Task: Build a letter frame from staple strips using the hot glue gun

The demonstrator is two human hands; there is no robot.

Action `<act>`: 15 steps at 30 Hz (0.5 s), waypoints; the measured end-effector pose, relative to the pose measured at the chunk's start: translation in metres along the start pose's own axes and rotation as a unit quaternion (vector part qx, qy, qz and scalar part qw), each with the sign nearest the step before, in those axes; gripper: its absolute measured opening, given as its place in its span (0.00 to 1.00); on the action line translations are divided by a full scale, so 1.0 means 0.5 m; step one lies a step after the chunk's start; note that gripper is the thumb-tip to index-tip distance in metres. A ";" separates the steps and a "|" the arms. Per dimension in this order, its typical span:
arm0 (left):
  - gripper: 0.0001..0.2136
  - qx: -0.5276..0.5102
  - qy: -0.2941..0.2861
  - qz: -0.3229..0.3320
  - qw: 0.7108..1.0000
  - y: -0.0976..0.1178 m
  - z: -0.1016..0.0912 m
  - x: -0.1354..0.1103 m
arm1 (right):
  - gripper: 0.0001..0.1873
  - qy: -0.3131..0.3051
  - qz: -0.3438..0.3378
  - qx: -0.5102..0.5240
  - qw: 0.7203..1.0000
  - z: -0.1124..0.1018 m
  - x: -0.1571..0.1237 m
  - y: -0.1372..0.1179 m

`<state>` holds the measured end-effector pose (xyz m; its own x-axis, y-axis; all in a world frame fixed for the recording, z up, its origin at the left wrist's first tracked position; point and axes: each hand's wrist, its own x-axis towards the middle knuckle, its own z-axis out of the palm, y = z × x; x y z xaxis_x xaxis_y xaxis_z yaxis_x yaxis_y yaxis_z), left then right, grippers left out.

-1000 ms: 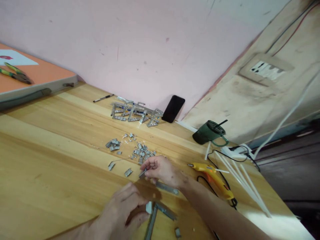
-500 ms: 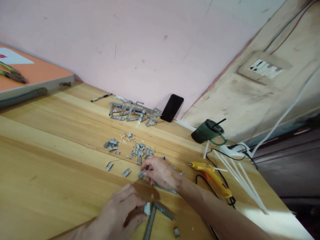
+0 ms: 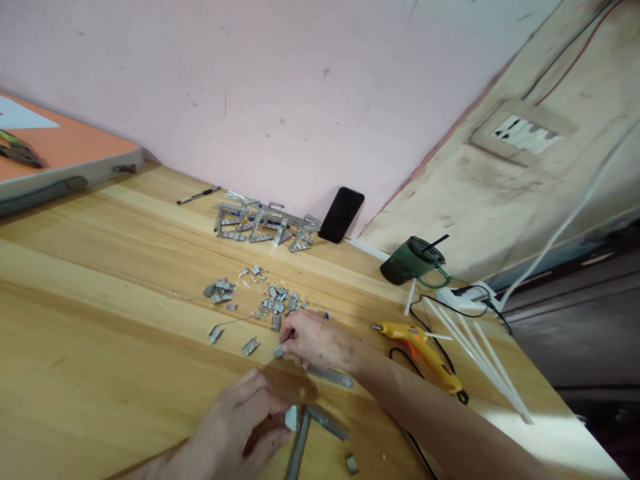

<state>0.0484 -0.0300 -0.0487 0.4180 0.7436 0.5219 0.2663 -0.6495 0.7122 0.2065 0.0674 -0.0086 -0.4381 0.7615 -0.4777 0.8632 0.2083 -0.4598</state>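
My right hand (image 3: pixel 314 341) rests on the wooden table (image 3: pixel 100 320) with its fingers pinched on a small staple strip piece (image 3: pixel 279 350). Nearer to me, my left hand (image 3: pixel 245 421) is closed, its fingertips pressing a small light piece (image 3: pixel 291 418) against a long staple bar (image 3: pixel 299 447) where a second bar (image 3: pixel 327 423) meets it at an angle. Another long bar (image 3: pixel 330 376) lies under my right wrist. Loose staple pieces (image 3: pixel 277 303) are scattered just beyond my right hand.
A built staple structure (image 3: pixel 265 225), a pen (image 3: pixel 197 195) and a black phone (image 3: pixel 341 214) lie by the pink wall. To the right are a yellow glue gun (image 3: pixel 425 348), white glue sticks (image 3: pixel 475 350), a green cup (image 3: pixel 413 261) and a power strip (image 3: pixel 467 297). Pliers (image 3: pixel 17 152) lie on an orange board at left.
My right hand has drawn slightly toward me with the small staple piece. The view has shifted a little; my left hand stays on the bars.
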 end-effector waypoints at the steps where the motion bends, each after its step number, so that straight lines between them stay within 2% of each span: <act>1: 0.08 0.003 -0.004 -0.003 1.000 0.000 0.000 -0.001 | 0.04 0.002 -0.003 -0.012 1.000 -0.001 0.001 -0.001; 7: 0.10 0.003 -0.005 -0.002 1.000 0.000 -0.004 -0.002 | 0.06 0.019 -0.022 -0.073 0.997 -0.008 -0.006 -0.010; 15: 0.06 0.032 -0.004 0.001 0.999 -0.002 -0.004 -0.002 | 0.10 0.024 -0.042 -0.144 0.988 -0.014 -0.016 -0.032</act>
<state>0.0460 -0.0299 -0.0491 0.4259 0.7416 0.5183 0.3207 -0.6594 0.6800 0.1978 0.0622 0.0080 -0.5042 0.7608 -0.4086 0.8633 0.4319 -0.2610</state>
